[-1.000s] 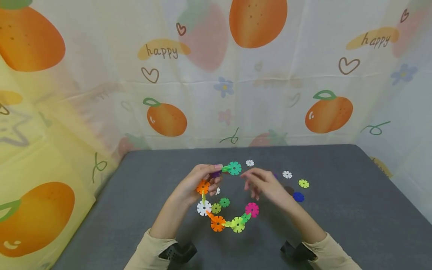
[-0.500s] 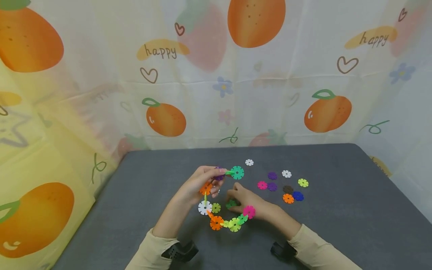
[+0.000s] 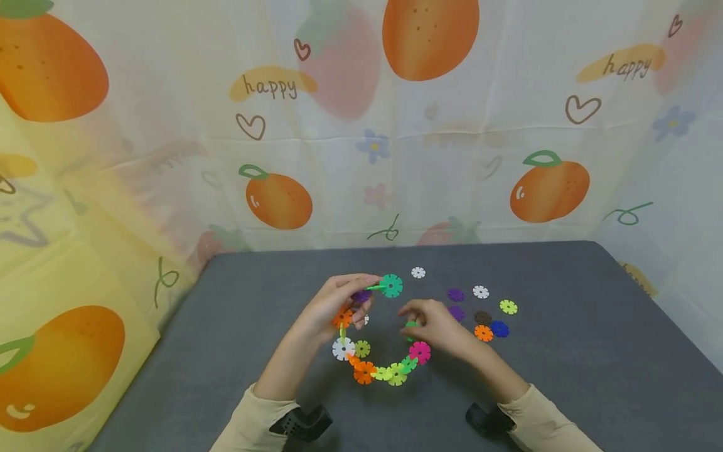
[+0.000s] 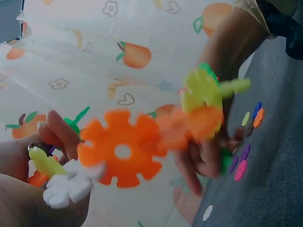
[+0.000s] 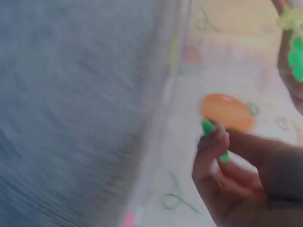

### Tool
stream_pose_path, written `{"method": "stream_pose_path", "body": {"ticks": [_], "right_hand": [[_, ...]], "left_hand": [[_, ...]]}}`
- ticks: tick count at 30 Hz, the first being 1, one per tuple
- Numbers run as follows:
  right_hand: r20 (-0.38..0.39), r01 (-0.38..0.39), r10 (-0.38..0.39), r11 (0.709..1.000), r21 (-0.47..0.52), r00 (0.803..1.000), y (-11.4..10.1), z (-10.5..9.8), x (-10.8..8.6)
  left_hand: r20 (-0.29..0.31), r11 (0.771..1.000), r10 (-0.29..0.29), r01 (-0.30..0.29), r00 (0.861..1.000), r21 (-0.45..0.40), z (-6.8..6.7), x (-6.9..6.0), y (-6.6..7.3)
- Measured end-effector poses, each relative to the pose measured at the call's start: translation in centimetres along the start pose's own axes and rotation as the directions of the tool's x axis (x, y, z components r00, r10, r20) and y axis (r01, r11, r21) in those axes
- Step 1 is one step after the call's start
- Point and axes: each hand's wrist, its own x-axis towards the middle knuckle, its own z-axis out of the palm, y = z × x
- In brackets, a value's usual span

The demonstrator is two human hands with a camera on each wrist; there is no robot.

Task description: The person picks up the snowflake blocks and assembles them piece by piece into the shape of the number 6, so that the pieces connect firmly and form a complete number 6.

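Note:
My left hand [image 3: 333, 307] pinches a chain of slotted plastic flower discs near its upper end. The chain hangs in an open curve, from a teal disc [image 3: 391, 285] past the fingertips, down through a white disc [image 3: 343, 349] and an orange disc [image 3: 364, 373], to a pink disc [image 3: 420, 352] at the other end. Between thumb and fingers of my right hand [image 3: 437, 323] is a loose green disc [image 3: 411, 329], partly covered. It stands edge-on in the right wrist view, where the green disc [image 5: 207, 126] shows at the fingertips. The pink end hangs just below that hand.
Loose discs lie on the grey table [image 3: 593, 376]: several at the right, among them a blue disc [image 3: 499, 329] and an orange disc [image 3: 482, 333]. A white disc [image 3: 418, 272] lies farther back, and an olive-green disc [image 3: 363, 349] lies within the chain's curve.
My right hand came down empty to the green disc on the table, took hold of it, and lifted it rightward. The left hand has stayed nearly in place with the chain.

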Motion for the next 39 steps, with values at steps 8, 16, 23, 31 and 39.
{"method": "stream_pose_path", "body": {"ticks": [8, 16, 23, 31, 39], "right_hand": [[-0.316, 0.025, 0.113, 0.915, 0.403, 0.942, -4.5, -3.4, -2.4], [-0.176, 0.02, 0.111, 0.791, 0.612, 0.978, -6.5, -3.2, -3.3], [-0.206, 0.049, 0.076, 0.84, 0.541, 0.976, -6.9, -2.9, -3.5], [-0.228, 0.083, 0.053, 0.834, 0.545, 0.972, -7.7, -3.2, -4.0], [-0.216, 0.088, 0.042, 0.825, 0.559, 0.976, -7.8, -3.1, -4.1]], "left_hand": [[0.008, 0.999, 0.045, -0.045, 0.999, 0.007, 0.7, -1.0, 1.0], [0.045, 0.999, 0.049, -0.05, 0.998, 0.013, 1.6, -1.3, 0.7], [0.08, 0.989, 0.032, -0.044, 0.996, 0.143, 1.9, -1.4, 0.9], [0.094, 0.98, 0.084, -0.1, 0.992, 0.173, 1.9, -2.1, 1.8], [0.176, 0.975, 0.053, -0.088, 0.983, 0.202, 2.2, -2.3, 1.9]]}}
